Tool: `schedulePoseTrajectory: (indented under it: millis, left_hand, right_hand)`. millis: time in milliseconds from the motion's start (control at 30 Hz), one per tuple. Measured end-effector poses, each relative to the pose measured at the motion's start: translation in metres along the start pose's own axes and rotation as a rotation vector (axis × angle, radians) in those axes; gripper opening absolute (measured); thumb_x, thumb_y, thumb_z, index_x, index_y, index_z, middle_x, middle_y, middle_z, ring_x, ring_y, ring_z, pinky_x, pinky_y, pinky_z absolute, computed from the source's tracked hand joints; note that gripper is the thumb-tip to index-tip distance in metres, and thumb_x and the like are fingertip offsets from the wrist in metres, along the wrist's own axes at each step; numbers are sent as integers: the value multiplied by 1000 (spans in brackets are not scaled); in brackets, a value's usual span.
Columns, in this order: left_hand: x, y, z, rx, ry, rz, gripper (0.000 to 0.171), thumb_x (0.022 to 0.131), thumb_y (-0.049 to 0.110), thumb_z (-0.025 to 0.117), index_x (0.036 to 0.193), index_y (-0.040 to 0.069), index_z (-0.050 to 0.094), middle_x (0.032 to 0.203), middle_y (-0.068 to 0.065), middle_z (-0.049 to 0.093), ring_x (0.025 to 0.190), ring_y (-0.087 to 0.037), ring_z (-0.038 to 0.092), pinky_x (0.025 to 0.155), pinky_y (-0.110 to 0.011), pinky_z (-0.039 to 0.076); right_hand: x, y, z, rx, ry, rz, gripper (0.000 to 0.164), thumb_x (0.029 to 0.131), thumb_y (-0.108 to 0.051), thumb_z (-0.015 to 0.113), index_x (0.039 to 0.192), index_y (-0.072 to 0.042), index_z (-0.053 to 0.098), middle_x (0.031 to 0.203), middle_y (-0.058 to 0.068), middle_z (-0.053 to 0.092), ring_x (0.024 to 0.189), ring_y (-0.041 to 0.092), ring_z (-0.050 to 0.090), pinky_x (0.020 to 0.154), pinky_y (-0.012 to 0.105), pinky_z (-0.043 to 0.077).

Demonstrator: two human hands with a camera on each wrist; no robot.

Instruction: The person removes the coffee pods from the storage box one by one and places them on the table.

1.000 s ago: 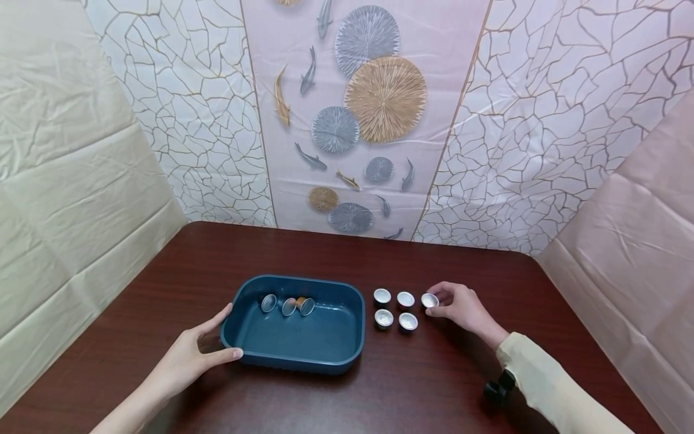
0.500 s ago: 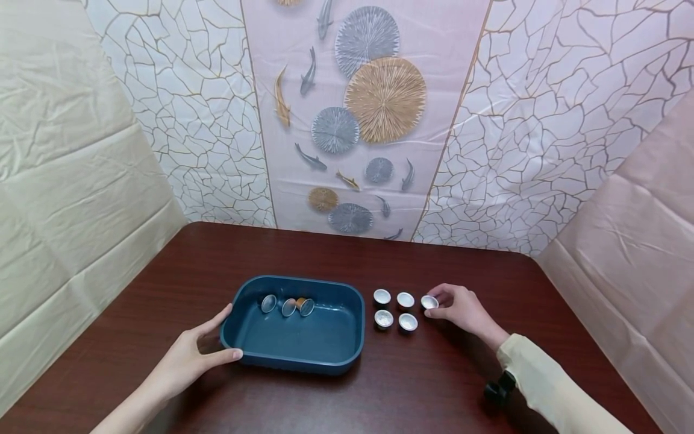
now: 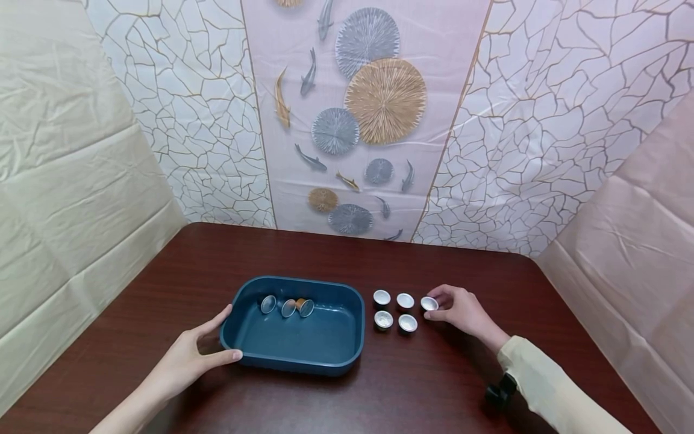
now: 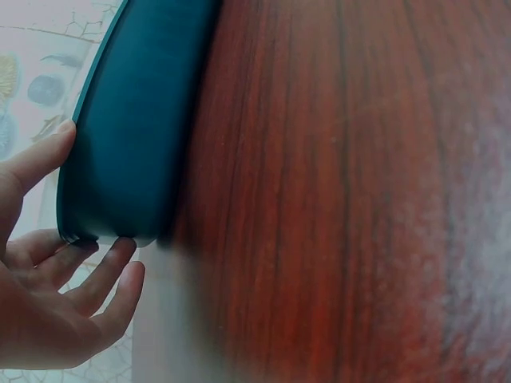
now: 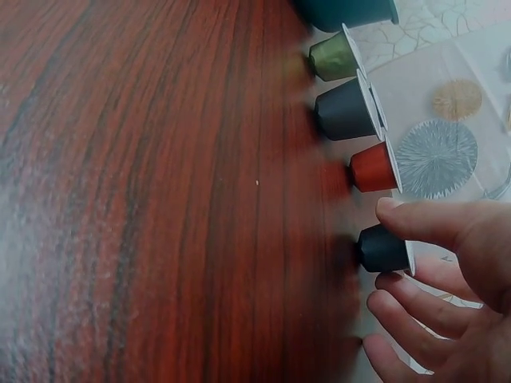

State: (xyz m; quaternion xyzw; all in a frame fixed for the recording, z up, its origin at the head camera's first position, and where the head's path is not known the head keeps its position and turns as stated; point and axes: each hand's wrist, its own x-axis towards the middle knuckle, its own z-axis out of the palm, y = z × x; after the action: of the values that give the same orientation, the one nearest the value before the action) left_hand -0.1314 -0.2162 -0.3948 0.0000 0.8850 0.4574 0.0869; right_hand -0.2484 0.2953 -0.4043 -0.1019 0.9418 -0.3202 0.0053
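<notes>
My left hand (image 3: 187,360) grips the left end of a dark blue tray (image 3: 303,366), thumb at its near corner and fingers at the left side. In the left wrist view, fingertips (image 4: 124,247) touch the end wall of the tray. Inside lie three coffee capsules (image 3: 289,308), tipped on their sides along the back. My right hand (image 3: 461,308) pinches a black coffee capsule (image 5: 382,249) between thumb and fingers. That capsule stands lid up on the table, its silver lid (image 3: 429,304) showing in the head view.
Left of the right hand, several coffee capsules (image 3: 405,301) stand lid up in two short rows beside the tray. Green (image 5: 334,57), grey (image 5: 347,110) and red (image 5: 374,167) bodies show in the right wrist view. Patterned cloth (image 3: 347,120) hangs behind the brown table (image 3: 390,392).
</notes>
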Motion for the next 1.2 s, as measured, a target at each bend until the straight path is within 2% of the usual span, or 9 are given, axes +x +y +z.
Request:
schedulePoseTrajectory:
  millis: [167,333,533,900,1200]
  left_hand:
    - [0,0,0,-17,-1,2,92,83,43,77,158,24,26,149,-25,48,126,-36,59,99,-53,51]
    - [-1,0,0,-22,0,4,92,84,42,77,158,24,26,149,-25,48,127,-36,58,99,-52,51]
    - [-2,0,0,-13,-1,-5,92,83,43,77,158,23,26,149,-25,47,127,-37,58,99,-54,50]
    - [-1,1,0,6,5,7,93,83,44,77,157,24,27,149,-24,48,126,-37,59,100,-55,49]
    - [0,-1,0,25,11,8,93,82,45,78,157,24,27,147,-24,50,124,-35,60,99,-57,49]
  right_hand:
    - [-3,-2,-1,-7,-4,-18,63,77,-28,85,129,-3,61,107,15,72,91,22,71,76,35,56]
    - [-5,-4,-2,-12,-3,-39,72,76,-30,86,135,-1,56,110,18,71,92,25,72,76,35,57]
    - [-5,-5,-4,-9,-2,-48,71,75,-30,86,134,-2,57,109,17,72,93,26,72,76,34,57]
    - [-1,-15,-20,-30,-19,-67,65,79,-29,84,131,-2,59,114,21,70,102,34,69,86,46,56]
    - [6,-28,-36,-83,-33,-89,59,80,-29,82,131,-7,60,118,21,68,105,36,68,85,44,56]
